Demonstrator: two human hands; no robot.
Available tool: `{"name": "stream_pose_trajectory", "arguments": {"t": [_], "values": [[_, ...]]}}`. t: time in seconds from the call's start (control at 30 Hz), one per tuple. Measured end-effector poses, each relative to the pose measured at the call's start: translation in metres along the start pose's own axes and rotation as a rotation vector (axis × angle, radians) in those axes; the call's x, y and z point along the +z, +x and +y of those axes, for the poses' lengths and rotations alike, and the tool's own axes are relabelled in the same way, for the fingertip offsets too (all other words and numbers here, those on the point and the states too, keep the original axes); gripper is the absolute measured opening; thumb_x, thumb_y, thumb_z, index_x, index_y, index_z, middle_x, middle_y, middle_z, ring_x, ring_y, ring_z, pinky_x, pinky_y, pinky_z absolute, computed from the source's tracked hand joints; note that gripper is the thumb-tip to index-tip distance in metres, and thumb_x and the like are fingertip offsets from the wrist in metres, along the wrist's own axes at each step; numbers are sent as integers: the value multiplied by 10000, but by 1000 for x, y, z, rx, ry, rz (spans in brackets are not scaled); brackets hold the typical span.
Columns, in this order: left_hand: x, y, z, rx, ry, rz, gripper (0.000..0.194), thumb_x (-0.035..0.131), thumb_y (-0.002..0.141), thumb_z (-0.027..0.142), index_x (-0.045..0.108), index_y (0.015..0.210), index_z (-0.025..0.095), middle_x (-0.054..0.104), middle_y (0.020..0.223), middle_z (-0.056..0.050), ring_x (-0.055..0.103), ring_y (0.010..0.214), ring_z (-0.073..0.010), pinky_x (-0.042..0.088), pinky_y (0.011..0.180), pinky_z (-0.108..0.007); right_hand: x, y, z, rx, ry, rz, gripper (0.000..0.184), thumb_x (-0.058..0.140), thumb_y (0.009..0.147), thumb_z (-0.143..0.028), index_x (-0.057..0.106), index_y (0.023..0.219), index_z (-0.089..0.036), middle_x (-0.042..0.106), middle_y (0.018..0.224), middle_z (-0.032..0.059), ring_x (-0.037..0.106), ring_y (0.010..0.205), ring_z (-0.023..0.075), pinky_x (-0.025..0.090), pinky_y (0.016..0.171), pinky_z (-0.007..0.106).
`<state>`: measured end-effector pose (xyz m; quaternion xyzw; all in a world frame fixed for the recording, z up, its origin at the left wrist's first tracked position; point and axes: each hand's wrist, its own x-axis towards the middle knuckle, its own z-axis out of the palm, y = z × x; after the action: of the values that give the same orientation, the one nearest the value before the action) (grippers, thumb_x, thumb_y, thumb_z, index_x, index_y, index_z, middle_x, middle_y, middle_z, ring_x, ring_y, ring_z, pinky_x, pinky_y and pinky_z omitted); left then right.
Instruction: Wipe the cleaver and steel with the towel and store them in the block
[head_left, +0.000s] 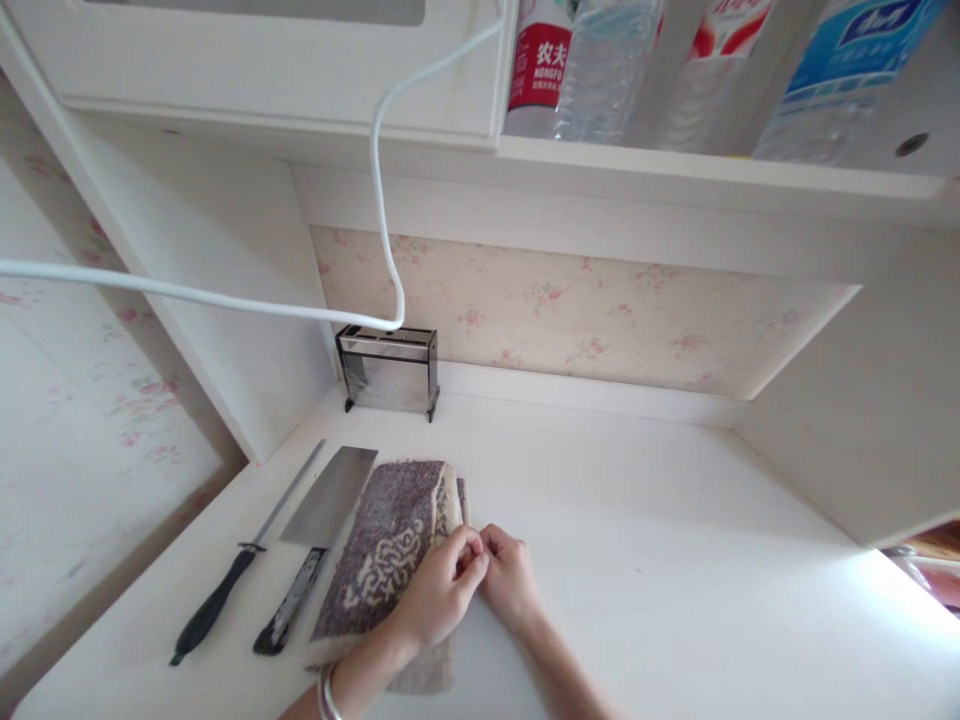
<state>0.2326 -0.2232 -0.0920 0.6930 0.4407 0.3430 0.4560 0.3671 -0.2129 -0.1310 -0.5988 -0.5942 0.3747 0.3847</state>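
Note:
My left hand (442,585) is closed over the right edge of a folded purple-brown and beige towel (386,560), its thumb and fingers pinched together. Beside the towel's edge, my right hand (511,580) is curled shut, its fingertips meeting those of the left. What the fingers hold, if anything, is hidden. Left of the towel lies a cleaver (330,500) with a worn black handle. A sharpening steel (247,560) with a black grip lies further left, roughly parallel to the cleaver.
A clear-sided knife block (390,370) stands at the back left of the white counter (637,520). A white cable (225,298) hangs across the view in front of the cabinet. Several plastic bottles (607,70) stand on the shelf overhead. Side panels bound the counter.

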Motion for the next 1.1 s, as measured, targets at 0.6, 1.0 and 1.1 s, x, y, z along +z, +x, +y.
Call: {"name": "stream_pose_trajectory", "arguments": {"t": [0.6, 1.0, 1.1], "values": [[-6, 3, -5, -20, -48, -20, 153, 480, 891, 318, 538, 831, 190, 508, 698, 22, 475, 681, -145, 339, 625, -251, 0, 1, -6, -10, -74, 10, 123, 483, 703, -199, 537, 595, -175, 508, 544, -41, 414, 552, 101, 276, 506, 207], [-8, 3, 0, -37, -55, -23, 274, 413, 943, 404, 547, 846, 186, 547, 729, 9, 495, 698, -147, 354, 650, -256, 0, 0, -6, -24, -85, 5, 183, 460, 764, -232, 553, 613, -187, 570, 565, -23, 487, 584, 122, 318, 527, 210], [-8, 3, 1, -43, -63, -23, 286, 402, 949, 410, 542, 838, 187, 557, 745, 5, 500, 704, -146, 355, 648, -253, -1, -1, -7, -27, -78, 4, 197, 457, 774, -239, 545, 605, -188, 567, 559, -26, 485, 575, 120, 320, 528, 211]]}}
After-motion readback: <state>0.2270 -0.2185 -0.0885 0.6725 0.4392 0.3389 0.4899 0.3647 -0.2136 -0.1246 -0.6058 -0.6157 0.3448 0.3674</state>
